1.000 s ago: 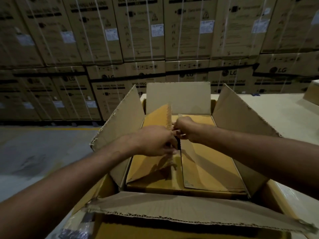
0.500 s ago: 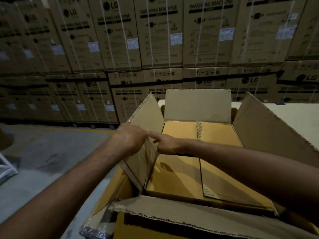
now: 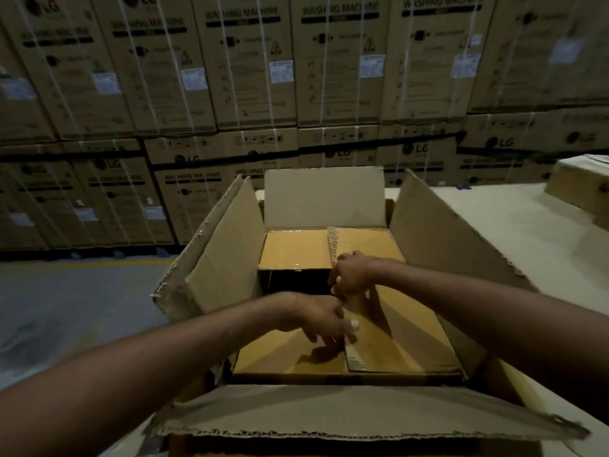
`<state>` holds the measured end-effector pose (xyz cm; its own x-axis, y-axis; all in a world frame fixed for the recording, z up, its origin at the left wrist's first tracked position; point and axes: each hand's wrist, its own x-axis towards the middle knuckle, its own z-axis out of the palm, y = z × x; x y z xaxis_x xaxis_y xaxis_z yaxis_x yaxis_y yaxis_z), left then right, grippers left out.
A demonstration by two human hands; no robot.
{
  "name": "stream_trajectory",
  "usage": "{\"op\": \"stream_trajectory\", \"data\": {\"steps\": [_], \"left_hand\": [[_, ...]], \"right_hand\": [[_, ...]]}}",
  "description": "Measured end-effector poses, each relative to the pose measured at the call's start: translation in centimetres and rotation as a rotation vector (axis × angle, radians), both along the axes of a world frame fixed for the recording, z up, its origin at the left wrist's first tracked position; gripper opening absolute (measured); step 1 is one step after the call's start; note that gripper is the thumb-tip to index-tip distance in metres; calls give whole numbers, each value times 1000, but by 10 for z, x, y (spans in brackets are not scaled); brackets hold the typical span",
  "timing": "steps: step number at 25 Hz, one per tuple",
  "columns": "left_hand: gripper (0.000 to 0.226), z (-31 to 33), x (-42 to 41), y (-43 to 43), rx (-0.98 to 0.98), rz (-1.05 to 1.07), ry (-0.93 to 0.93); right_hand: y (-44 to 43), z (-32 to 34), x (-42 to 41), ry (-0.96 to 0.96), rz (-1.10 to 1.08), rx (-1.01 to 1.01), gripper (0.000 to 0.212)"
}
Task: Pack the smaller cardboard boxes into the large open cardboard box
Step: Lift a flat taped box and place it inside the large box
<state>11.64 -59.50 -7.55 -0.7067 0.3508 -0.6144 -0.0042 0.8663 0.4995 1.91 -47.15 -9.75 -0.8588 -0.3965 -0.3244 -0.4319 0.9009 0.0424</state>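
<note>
The large open cardboard box stands in front of me with all its flaps spread outward. Small yellow-brown boxes lie flat inside: one at the far left, one at the near left, and a long one along the right. A dark gap shows between the two left boxes. My left hand reaches in from the left, thumb on top of the long box's left edge and fingers spread below it. My right hand pinches the same edge a little farther back.
Stacked washing-machine cartons form a wall behind the box. Bare concrete floor lies to the left. A pale flat surface extends to the right, with another carton at its far right edge.
My left hand has left the big box's left flap and moved right to the long small box's edge. My right hand has shifted onto that edge too. The dark gap is now exposed.
</note>
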Motion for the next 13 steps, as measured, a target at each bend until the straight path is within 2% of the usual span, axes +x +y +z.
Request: {"op": "stream_trajectory", "data": {"steps": [2, 4, 7, 10, 13], "left_hand": [[26, 7, -4, 8, 135, 98, 56], [12, 21, -9, 14, 299, 230, 118], [13, 35, -9, 47, 553, 344, 147], [35, 37, -1, 93, 608, 153, 166], [67, 29, 5, 127, 482, -134, 46]], "right_hand": [[13, 15, 6, -13, -28, -99, 35], [26, 39, 8, 89, -54, -191, 31], [56, 81, 12, 243, -169, -315, 22], [93, 104, 18, 380, -283, -218, 17], [132, 100, 28, 452, -307, 53, 20]]}}
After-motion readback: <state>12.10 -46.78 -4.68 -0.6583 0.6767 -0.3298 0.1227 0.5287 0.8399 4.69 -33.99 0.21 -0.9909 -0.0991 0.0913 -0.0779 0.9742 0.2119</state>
